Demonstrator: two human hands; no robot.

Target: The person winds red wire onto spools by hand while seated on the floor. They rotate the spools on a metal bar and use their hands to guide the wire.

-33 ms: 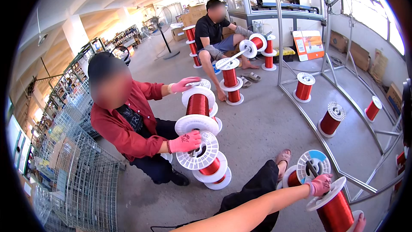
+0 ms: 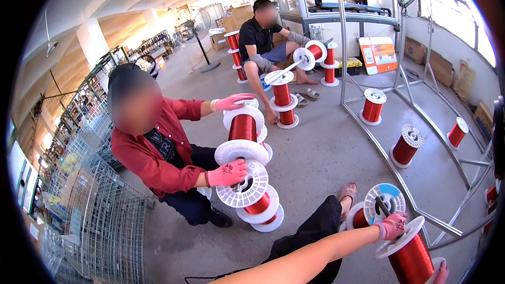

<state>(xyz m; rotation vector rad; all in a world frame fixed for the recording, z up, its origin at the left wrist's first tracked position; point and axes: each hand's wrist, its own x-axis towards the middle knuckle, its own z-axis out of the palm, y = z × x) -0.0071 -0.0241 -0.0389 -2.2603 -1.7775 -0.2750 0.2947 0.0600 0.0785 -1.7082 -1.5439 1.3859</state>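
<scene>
My left hand (image 2: pixel 393 226), in a pink glove, is closed around the end of a dark metal rod (image 2: pixel 382 206) at lower right. That rod slants out of the hub of a standing spool (image 2: pixel 393 197) with a white and blue top. Just beside this hand lies a tilted spool of red wire (image 2: pixel 411 260) with white flanges. On its lower flange the gloved fingers of my right hand (image 2: pixel 442 272) curl over the rim; the rest of that hand is cut off by the picture's dark border.
A person in a red shirt (image 2: pixel 152 152) bends over stacked red-wire spools (image 2: pixel 247 126) at left. Farther back, another person (image 2: pixel 263 42) sits beside more spools (image 2: pixel 281 94). A metal frame (image 2: pixel 379 152) stands at right with several spools (image 2: pixel 372 108) around it. Wire cages (image 2: pixel 105 215) line the left.
The far gloved hand of the person in the red shirt has shifted slightly to the right over the spools. My own hands stay where they were.
</scene>
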